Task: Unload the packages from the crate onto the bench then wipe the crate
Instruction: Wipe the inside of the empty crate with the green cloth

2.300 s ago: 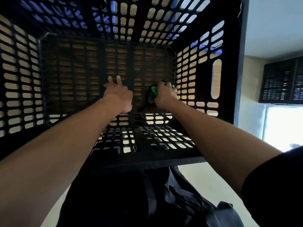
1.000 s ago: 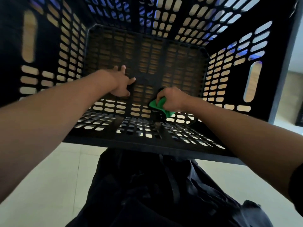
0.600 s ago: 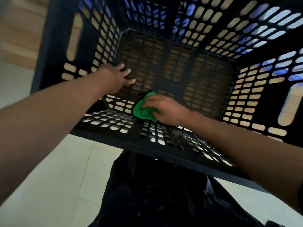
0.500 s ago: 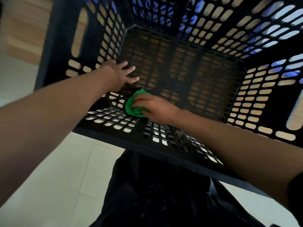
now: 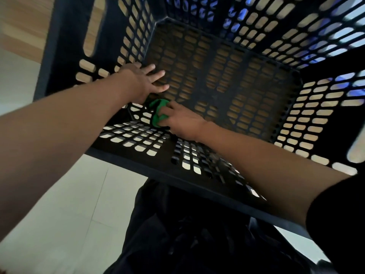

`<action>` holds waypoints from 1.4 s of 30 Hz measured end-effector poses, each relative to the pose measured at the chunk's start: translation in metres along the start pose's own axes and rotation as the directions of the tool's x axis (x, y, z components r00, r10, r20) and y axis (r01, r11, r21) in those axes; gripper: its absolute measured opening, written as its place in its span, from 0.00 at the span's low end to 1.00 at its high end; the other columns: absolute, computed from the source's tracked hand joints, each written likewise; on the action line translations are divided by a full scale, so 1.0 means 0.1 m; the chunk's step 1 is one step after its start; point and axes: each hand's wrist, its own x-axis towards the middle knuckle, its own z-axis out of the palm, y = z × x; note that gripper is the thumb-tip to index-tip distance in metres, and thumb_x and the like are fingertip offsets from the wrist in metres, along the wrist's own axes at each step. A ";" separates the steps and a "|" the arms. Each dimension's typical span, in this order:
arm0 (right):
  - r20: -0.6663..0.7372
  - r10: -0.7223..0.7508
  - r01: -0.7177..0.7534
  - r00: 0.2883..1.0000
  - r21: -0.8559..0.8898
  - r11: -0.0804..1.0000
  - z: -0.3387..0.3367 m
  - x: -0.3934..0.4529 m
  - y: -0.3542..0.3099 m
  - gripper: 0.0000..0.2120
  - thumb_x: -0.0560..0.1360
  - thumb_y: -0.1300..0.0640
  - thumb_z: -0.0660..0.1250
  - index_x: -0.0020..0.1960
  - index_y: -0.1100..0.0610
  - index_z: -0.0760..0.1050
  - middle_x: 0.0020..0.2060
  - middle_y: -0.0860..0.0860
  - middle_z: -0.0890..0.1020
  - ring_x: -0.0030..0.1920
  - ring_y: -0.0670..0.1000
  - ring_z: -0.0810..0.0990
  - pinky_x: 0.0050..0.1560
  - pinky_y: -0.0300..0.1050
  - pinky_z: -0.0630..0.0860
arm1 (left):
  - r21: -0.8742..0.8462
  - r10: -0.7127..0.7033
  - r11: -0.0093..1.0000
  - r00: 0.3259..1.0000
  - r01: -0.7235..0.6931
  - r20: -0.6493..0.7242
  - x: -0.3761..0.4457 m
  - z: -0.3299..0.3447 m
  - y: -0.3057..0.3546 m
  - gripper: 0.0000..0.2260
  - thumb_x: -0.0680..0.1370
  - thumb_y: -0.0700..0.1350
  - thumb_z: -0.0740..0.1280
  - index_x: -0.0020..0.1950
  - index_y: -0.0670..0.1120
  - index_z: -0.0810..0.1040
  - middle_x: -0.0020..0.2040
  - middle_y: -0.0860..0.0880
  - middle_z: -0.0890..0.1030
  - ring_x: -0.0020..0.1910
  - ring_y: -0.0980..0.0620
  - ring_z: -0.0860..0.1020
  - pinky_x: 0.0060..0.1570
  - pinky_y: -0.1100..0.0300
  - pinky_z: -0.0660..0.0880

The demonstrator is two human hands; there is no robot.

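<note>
Green cloth (image 5: 159, 112), bunched in right hand (image 5: 182, 122), sliding leftward along crate (image 5: 217, 80) floor; left hand (image 5: 145, 81) splayed flat, bracing; wiping underway.

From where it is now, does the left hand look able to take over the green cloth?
Probably yes. The left hand lies open on the crate floor just above the green cloth, with nothing between; only the right hand gripping it would have to let go.
</note>
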 end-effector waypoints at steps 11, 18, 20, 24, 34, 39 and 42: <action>0.031 0.295 -0.297 0.955 0.056 0.953 -0.14 -1.31 0.56 0.18 0.72 0.64 0.66 0.57 0.52 0.85 0.58 0.53 0.79 0.56 0.59 0.73 0.53 0.57 0.78 | 0.038 -0.039 0.999 0.999 0.038 0.032 0.03 0.04 0.04 0.36 0.85 0.50 0.56 0.80 0.61 0.30 0.80 0.49 0.29 0.82 0.44 0.36 0.80 0.42 0.46; -0.156 0.306 -0.292 0.939 0.108 0.950 -0.29 -0.92 0.35 0.24 0.76 0.64 0.65 0.72 0.54 0.74 0.70 0.56 0.72 0.67 0.60 0.70 0.66 0.57 0.73 | -0.029 -0.037 0.999 0.998 0.039 0.043 0.03 -0.21 0.38 0.33 0.84 0.47 0.58 0.84 0.51 0.42 0.82 0.45 0.33 0.83 0.43 0.45 0.79 0.40 0.56; -0.158 0.385 -0.365 0.909 0.143 0.920 -0.28 -0.74 0.30 0.26 0.78 0.64 0.64 0.75 0.54 0.72 0.73 0.57 0.69 0.71 0.62 0.67 0.72 0.60 0.69 | -0.055 -0.065 0.996 0.994 0.070 0.083 0.03 -0.29 0.47 0.35 0.83 0.44 0.59 0.84 0.49 0.41 0.81 0.43 0.32 0.83 0.42 0.45 0.78 0.39 0.57; 0.028 0.342 -0.342 0.939 0.150 0.927 -0.16 -0.74 0.24 0.25 0.77 0.65 0.64 0.73 0.53 0.75 0.69 0.56 0.71 0.69 0.61 0.66 0.69 0.56 0.71 | -0.092 -0.102 0.989 0.987 0.114 0.128 0.02 -0.36 0.55 0.34 0.84 0.43 0.58 0.84 0.47 0.40 0.81 0.42 0.30 0.83 0.40 0.42 0.77 0.37 0.58; 0.278 0.384 -0.455 0.880 0.270 0.848 -0.14 -1.22 0.34 0.19 0.71 0.65 0.66 0.53 0.48 0.87 0.54 0.45 0.81 0.61 0.52 0.78 0.64 0.47 0.75 | -0.152 -0.122 0.977 0.978 0.148 0.167 0.11 -0.33 0.60 0.34 0.86 0.54 0.56 0.83 0.45 0.38 0.79 0.41 0.27 0.82 0.38 0.39 0.76 0.36 0.60; 0.281 0.411 -0.477 0.867 0.228 0.849 -0.33 -1.11 0.37 0.22 0.70 0.63 0.64 0.57 0.44 0.85 0.57 0.48 0.82 0.59 0.53 0.80 0.59 0.49 0.79 | -0.220 -0.142 0.960 0.979 0.172 0.144 0.10 -0.34 0.62 0.36 0.85 0.60 0.55 0.84 0.45 0.42 0.81 0.41 0.30 0.82 0.37 0.42 0.76 0.36 0.61; 0.124 0.390 -0.409 0.913 0.282 0.868 -0.39 -1.00 0.33 0.25 0.74 0.64 0.66 0.69 0.49 0.79 0.64 0.51 0.77 0.66 0.54 0.74 0.67 0.48 0.72 | -0.188 -0.139 0.969 0.985 0.157 0.104 0.07 -0.45 0.62 0.31 0.84 0.52 0.61 0.84 0.47 0.53 0.83 0.42 0.37 0.81 0.37 0.53 0.73 0.38 0.66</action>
